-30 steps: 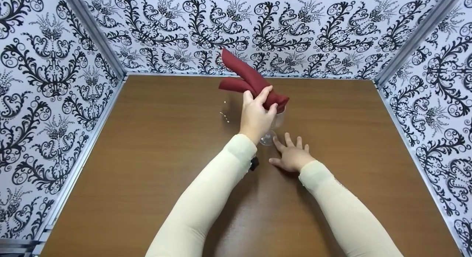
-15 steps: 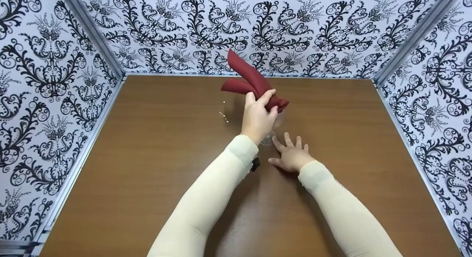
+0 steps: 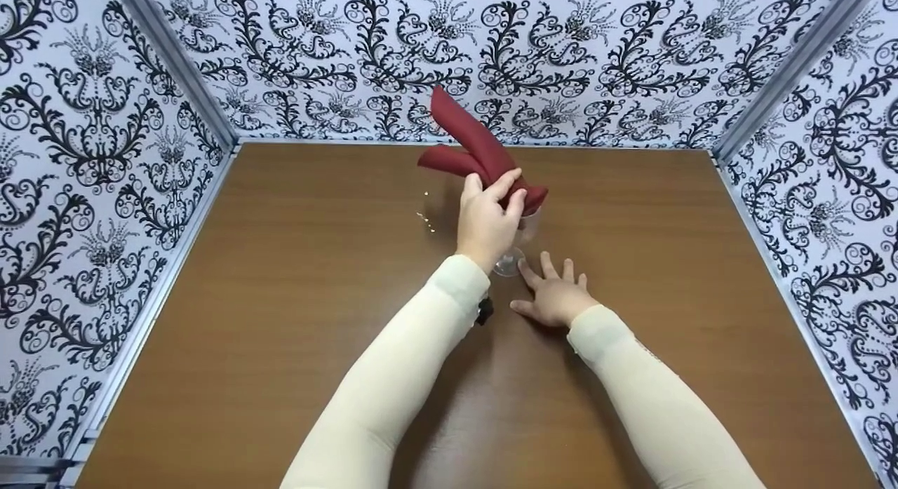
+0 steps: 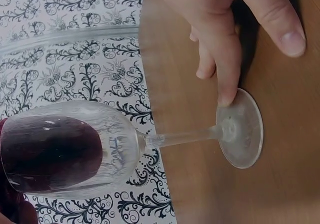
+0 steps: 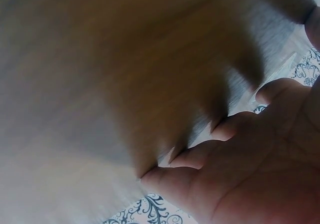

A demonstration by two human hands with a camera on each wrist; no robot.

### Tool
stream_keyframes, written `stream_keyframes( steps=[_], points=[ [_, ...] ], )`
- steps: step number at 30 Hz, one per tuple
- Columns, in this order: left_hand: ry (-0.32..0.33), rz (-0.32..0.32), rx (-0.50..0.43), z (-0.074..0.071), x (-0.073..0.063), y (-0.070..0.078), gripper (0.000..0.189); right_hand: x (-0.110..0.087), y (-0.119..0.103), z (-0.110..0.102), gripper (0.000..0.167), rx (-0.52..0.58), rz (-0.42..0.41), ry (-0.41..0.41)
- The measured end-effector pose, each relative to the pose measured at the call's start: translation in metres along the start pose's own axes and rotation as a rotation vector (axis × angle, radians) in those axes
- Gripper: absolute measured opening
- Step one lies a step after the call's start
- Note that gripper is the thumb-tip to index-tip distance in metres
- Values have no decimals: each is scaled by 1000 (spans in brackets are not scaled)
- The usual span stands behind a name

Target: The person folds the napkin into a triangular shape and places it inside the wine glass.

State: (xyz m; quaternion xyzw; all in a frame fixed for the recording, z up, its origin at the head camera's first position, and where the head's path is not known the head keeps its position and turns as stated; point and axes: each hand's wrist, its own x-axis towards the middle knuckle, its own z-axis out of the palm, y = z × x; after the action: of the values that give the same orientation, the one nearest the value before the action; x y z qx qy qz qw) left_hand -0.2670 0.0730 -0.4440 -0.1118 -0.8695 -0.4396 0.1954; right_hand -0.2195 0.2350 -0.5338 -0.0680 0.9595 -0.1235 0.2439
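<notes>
A folded red cloth napkin (image 3: 468,135) stands in a clear wine glass (image 3: 527,229), its lower end down inside the bowl and two rolled ends spreading up to the left. My left hand (image 3: 485,219) holds the napkin just above the rim, thumb and fingers around it. In the left wrist view the dark red cloth fills much of the bowl (image 4: 117,149), and the round foot (image 4: 245,144) sits on the table. My right hand (image 3: 558,299) lies spread with straight fingers, the index fingertip (image 4: 227,98) pressing on the foot's edge.
The brown wooden table (image 3: 316,299) is enclosed by walls with a black-and-white scroll pattern (image 3: 449,61). Metal posts (image 3: 179,61) stand at the corners. Small bright specks (image 3: 425,222) show on the tabletop left of the glass.
The napkin and my left hand shifted slightly right, then a little back left and up. My left thumb or finger near the rim has moved slightly. The right hand keeps its place on the foot.
</notes>
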Motion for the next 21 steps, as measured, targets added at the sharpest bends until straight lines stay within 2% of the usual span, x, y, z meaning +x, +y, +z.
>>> stream_keyframes(
  steps=[9,13,17,21],
  points=[
    [-1,33,40,11,-4,-6,32,0,0,1,89,11,-4,-2],
    [-10,47,36,9,-5,-8,35,0,0,2,88,5,-4,-7],
    [-41,30,-8,4,-3,-6,39,1,0,2,88,-11,-2,1],
    [-73,-29,-63,-2,1,-4,48,2,1,2,88,-16,1,4]
  ],
)
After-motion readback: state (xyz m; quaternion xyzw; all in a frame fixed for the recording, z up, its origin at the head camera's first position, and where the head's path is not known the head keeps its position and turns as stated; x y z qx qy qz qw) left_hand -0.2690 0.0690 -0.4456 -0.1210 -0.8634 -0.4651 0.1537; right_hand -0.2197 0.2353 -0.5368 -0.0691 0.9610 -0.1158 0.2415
